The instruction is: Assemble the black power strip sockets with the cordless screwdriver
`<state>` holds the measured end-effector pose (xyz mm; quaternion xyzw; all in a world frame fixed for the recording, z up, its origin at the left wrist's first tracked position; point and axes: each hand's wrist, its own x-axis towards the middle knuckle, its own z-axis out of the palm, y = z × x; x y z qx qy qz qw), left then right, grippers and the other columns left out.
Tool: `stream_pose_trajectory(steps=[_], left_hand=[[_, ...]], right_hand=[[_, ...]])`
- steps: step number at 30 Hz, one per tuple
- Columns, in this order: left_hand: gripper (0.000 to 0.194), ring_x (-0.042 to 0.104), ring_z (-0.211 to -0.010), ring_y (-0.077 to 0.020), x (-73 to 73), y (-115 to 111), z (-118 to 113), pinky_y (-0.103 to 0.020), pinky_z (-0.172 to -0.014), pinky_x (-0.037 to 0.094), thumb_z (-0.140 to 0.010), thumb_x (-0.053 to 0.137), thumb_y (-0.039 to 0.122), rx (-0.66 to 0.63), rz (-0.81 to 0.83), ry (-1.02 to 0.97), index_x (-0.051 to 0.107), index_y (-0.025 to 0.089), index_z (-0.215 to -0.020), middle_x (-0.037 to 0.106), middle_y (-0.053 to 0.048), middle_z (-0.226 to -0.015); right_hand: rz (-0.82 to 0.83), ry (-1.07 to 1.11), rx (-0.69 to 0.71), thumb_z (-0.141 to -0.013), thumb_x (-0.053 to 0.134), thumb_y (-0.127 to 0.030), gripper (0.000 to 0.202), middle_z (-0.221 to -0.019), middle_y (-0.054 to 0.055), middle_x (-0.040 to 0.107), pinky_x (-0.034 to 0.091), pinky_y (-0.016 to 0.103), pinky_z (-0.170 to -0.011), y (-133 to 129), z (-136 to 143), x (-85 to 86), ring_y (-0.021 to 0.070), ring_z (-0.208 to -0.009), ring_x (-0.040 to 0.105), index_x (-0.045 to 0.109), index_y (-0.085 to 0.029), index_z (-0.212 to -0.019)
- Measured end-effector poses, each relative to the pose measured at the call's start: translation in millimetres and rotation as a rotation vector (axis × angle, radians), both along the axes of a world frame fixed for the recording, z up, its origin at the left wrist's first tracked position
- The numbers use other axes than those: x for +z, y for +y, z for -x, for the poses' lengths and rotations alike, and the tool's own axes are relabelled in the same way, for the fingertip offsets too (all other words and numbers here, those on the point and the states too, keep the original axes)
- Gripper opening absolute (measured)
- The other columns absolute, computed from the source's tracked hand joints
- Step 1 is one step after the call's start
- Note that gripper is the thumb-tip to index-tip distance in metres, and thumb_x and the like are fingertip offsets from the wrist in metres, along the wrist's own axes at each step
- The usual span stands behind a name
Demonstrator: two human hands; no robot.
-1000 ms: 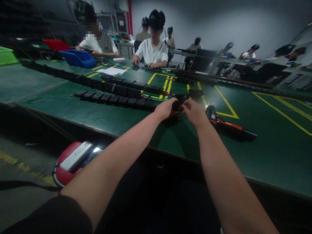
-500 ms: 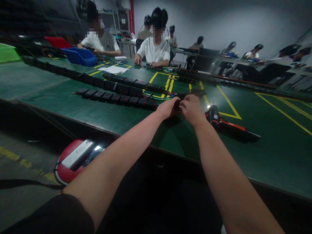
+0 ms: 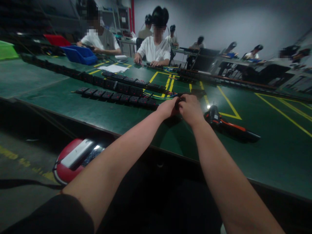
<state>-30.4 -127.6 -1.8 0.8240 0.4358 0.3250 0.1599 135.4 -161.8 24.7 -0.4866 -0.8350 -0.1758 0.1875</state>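
In the head view, the left hand (image 3: 168, 109) and right hand (image 3: 191, 109) meet just right of the middle of the frame, over the green counter (image 3: 243, 156). The left grip is closed around a dark piece (image 3: 177, 103), mostly hidden between the hands. The right fingers are bent in against it; whether they pinch it, I cannot tell. The row of black socket modules (image 3: 117, 97) runs from left of centre up to the left hand, and coloured wires (image 3: 158, 97) lie just above that hand in the frame. At centre right, near the right hand, rests a dark tool with orange trim (image 3: 232, 127), with neither hand on it.

The step in hand looks like fine fingertip work on the dark piece, the left hand steadying and the right adjusting. The next move calls for a steady left grip, small right-finger motions and wires clear of the fingers.
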Motion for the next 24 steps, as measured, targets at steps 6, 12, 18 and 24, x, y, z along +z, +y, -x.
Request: stream_pose_trajectory(steps=[6, 12, 18, 24], left_hand=[[0.053, 0.072, -0.114, -0.0333, 0.5, 0.6, -0.9, -0.043, -0.094, 0.057, -0.084, 0.073, 0.041, 0.016, 0.006, 0.043, 0.058, 0.024, -0.132, 0.076, -0.009, -0.121], [0.058, 0.071, -0.116, -0.0324, -3.2, 5.8, -1.9, -0.042, -0.098, 0.057, -0.082, 0.074, 0.039, -0.008, -0.003, 0.038, 0.057, 0.021, -0.135, 0.075, -0.010, -0.126], [0.059, 0.071, -0.117, -0.0341, -5.6, 8.8, -2.4, -0.043, -0.098, 0.057, -0.083, 0.072, 0.041, -0.014, -0.014, 0.058, 0.057, 0.022, -0.136, 0.075, -0.011, -0.127], [0.059, 0.070, -0.120, -0.0330, -3.9, 6.8, -2.3, -0.042, -0.100, 0.056, -0.083, 0.072, 0.043, -0.006, 0.003, 0.058, 0.056, 0.023, -0.137, 0.075, -0.010, -0.128]], right_hand=[[0.017, -0.012, -0.025, -0.094, 0.050, -0.021, 0.033, -0.143, 0.016, 0.058, 0.046, 0.059, -0.104, -2.6, 3.0, 3.8, 0.0400, -0.132, 0.043, 0.081, -0.018, -0.106], [0.044, -0.050, -0.035, -0.094, 0.050, -0.019, 0.034, -0.142, 0.015, 0.059, 0.046, 0.059, -0.098, -6.7, 6.9, 9.6, 0.0409, -0.129, 0.042, 0.083, -0.020, -0.104], [0.051, -0.067, -0.062, -0.095, 0.050, -0.020, 0.034, -0.139, 0.015, 0.062, 0.048, 0.057, -0.095, -7.6, 7.9, 9.6, 0.0402, -0.126, 0.045, 0.084, -0.021, -0.102], [0.045, -0.068, -0.067, -0.096, 0.049, -0.019, 0.037, -0.138, 0.016, 0.062, 0.049, 0.057, -0.092, -9.2, 8.8, 9.0, 0.0396, -0.124, 0.046, 0.084, -0.022, -0.106]])
